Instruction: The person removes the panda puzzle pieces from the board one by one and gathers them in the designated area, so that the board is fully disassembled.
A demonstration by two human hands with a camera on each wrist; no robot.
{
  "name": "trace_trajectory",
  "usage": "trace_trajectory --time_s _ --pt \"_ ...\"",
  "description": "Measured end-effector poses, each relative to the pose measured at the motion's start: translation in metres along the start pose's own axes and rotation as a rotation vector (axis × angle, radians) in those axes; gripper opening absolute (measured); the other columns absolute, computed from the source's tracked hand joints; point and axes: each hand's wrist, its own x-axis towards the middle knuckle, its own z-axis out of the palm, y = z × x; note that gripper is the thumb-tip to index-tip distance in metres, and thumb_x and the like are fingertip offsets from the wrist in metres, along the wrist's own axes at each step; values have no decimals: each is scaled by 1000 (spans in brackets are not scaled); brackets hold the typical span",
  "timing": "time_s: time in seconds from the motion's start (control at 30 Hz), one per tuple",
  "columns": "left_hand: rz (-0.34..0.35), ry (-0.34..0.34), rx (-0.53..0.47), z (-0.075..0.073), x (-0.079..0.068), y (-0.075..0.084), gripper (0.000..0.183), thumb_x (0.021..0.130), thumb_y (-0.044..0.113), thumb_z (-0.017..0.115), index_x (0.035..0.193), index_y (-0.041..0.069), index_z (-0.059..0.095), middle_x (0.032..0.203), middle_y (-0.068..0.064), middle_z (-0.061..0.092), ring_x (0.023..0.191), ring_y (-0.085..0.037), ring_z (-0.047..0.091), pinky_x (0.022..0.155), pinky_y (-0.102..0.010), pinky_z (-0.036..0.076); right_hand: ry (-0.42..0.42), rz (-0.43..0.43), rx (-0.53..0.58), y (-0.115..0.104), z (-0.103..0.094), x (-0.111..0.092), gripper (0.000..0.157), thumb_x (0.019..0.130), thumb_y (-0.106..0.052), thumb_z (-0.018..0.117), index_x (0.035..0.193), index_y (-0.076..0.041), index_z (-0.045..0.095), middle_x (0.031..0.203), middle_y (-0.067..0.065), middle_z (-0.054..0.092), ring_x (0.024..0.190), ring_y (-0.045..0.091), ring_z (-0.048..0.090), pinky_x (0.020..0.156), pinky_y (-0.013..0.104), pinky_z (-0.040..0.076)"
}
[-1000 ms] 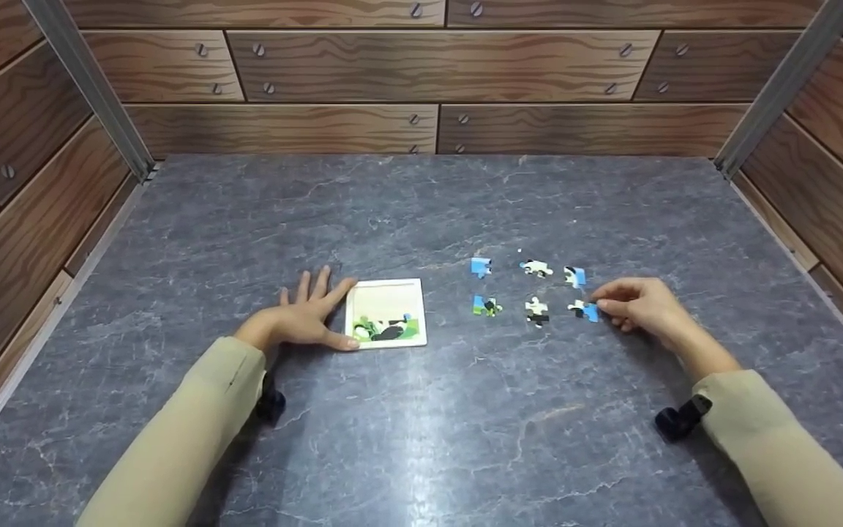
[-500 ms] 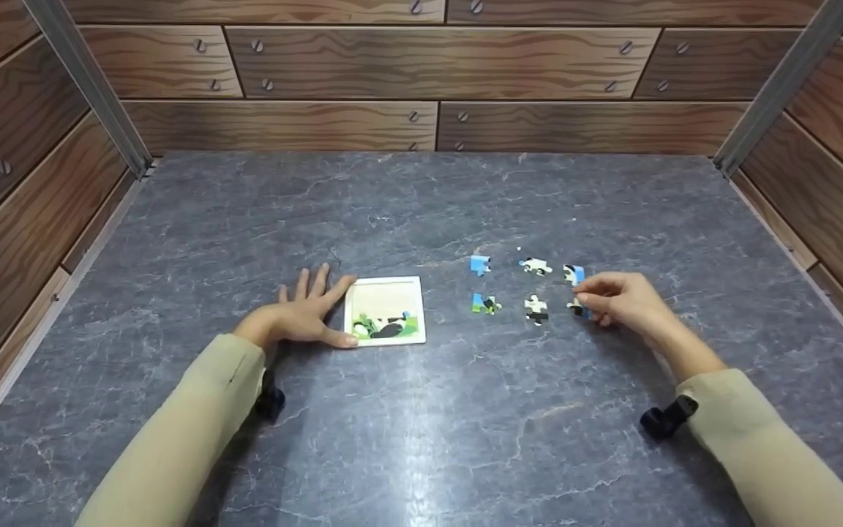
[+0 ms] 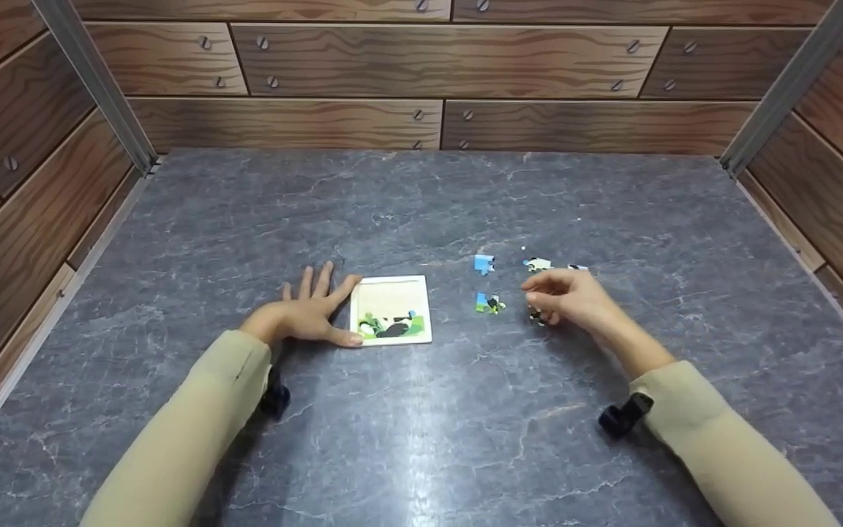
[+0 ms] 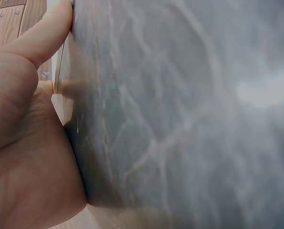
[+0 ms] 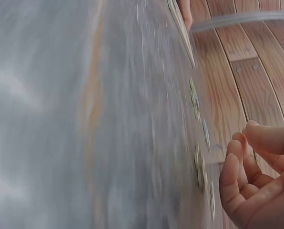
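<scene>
My left hand (image 3: 301,318) lies on the table with fingers spread, its thumb and index finger touching the left corners of a square puzzle tray (image 3: 390,309). A cow-like picture shows along the tray's bottom. My right hand (image 3: 575,300) hovers over the loose puzzle pieces with loosely bent fingers and no piece visible between them. It partly covers the lower middle piece (image 3: 536,318) and the upper right piece (image 3: 577,268), and hides the lower right spot. In the right wrist view, the right hand (image 5: 261,176) is above several flat pieces seen edge-on.
A blue piece (image 3: 484,264), a pale piece (image 3: 537,264) and a blue-green piece (image 3: 491,303) lie right of the tray. Wood-patterned walls (image 3: 334,62) surround the grey marbled table (image 3: 421,212). Each wrist carries a small black camera (image 3: 625,417).
My right hand has moved left from beside the lower right puzzle piece to above the lower middle one. My left hand and the tray have stayed in place.
</scene>
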Motion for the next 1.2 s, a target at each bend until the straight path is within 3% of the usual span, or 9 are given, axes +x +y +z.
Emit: trace_trajectory --time_s 0.63,0.9,1.2 --pt "-38 -14 45 2 2 2 109 70 75 55 148 36 -11 146 -17 -32 129 -40 -33 97 -66 -16 -130 -38 44 -35 78 26 26 84 -6 66 107 5 64 84 16 63 61 17 55 53 26 48" --pt "-47 -12 44 2 3 -1 110 68 78 54 147 38 -11 146 -16 -33 128 -39 -33 97 -65 -17 -180 -58 63 -47 105 33 23 84 -4 65 105 6 64 79 13 62 58 15 55 51 24 47" --pt "-65 -19 53 4 10 -4 117 60 85 52 146 40 -13 145 -12 -35 128 -36 -36 98 -63 -17 -230 -97 76 -56 126 43 23 85 -4 64 105 9 63 80 20 62 53 14 56 48 26 48"
